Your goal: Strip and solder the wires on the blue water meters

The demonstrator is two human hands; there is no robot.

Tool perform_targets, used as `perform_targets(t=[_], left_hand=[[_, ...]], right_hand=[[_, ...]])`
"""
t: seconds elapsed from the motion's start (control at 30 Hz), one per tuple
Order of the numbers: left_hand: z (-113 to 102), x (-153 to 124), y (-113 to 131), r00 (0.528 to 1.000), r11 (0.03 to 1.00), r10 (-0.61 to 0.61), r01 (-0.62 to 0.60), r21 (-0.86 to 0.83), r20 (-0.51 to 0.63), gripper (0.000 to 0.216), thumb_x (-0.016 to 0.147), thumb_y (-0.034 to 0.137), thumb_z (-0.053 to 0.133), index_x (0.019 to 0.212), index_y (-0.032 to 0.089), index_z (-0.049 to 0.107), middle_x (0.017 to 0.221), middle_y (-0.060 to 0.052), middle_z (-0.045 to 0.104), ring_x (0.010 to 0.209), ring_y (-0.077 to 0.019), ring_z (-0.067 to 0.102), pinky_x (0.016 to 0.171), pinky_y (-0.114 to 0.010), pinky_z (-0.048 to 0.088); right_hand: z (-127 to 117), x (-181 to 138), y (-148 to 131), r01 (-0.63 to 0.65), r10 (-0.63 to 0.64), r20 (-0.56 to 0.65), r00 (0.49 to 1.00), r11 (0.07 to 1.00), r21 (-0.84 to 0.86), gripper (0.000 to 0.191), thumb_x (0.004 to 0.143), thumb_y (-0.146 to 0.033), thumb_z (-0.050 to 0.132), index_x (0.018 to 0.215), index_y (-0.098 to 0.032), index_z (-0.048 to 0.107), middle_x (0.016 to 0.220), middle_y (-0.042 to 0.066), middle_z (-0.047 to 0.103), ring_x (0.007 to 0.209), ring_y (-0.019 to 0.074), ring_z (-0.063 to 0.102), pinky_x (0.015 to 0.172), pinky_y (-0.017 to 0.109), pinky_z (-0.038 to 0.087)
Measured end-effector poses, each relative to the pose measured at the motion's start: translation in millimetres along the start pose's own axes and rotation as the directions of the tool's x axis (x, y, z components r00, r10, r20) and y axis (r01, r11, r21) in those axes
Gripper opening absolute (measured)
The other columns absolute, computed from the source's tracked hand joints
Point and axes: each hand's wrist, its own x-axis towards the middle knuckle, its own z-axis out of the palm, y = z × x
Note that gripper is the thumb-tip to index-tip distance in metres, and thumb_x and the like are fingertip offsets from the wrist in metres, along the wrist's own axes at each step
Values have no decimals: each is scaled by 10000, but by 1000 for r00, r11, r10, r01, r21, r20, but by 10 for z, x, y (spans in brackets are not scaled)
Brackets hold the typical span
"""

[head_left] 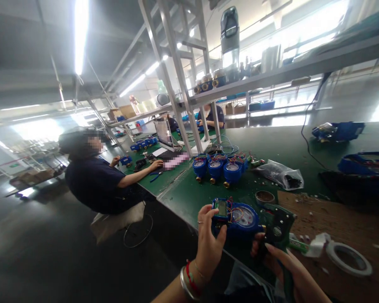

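1. Biggest thing here: a long green workbench (271, 141), with a metal shelf (303, 70) running above it.
2. A seated co-worker (91, 185) in dark clothes, off to the left with one arm across the bench.
3. Brown cardboard sheet (350, 231) on the right, scattered with bits.
4. Three blue meters (215, 168) in a row, just beyond the one being worked on.
5. That one, an open blue water meter (244, 216) with loose wires, is at the near bench edge, between the hands.
6. Left hand (206, 237) is at its display end – thumb and fingers apart, can't tell how firmly they touch.
7. Right hand (290, 263) has its fingers wrapped round a dark riveted hand tool (278, 221), right by the brass fitting.
8. White tape roll (332, 250) on the cardboard.
9. Smallest – the meter's little LCD screen (221, 208).
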Motion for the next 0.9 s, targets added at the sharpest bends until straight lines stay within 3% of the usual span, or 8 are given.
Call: perform_targets(t=[0.13,0.23,0.47,0.9], left_hand=[[-25,99,81,985,985,129,-141,100,111,136,846,191,589,959,227,656,1246,-95,518,1217,-252,476,1031,-434,402],[-22,166,102,976,969,175,-194,156,127,80,857,204,594,877,211,671,1243,-93,522,1227,-248,455,1048,-450,375],[16,212,85,953,938,212,-260,229,215,67,850,210,615,854,214,682,1340,-70,483,1329,-254,338,1108,-478,301],[41,190,74,927,882,287,-353,312,240,63,858,201,604,905,197,645,1370,-92,459,1362,-265,306,1111,-492,323]], right_hand=[[-71,-65,-42,56,-53,55,997,997,-50,306,796,-387,690,1015,-180,639,915,71,664,886,223,620,890,355,477],[-111,-119,-86,79,-74,89,993,995,-53,289,795,-375,692,1006,-185,636,911,56,648,874,206,611,878,343,475],[-167,-207,-119,65,-58,98,993,995,-71,291,823,-358,658,1056,-188,616,972,57,628,943,217,600,905,358,454],[-153,-270,-96,60,-56,98,994,997,-40,273,844,-333,637,1073,-189,596,967,58,633,966,217,605,937,362,453]])
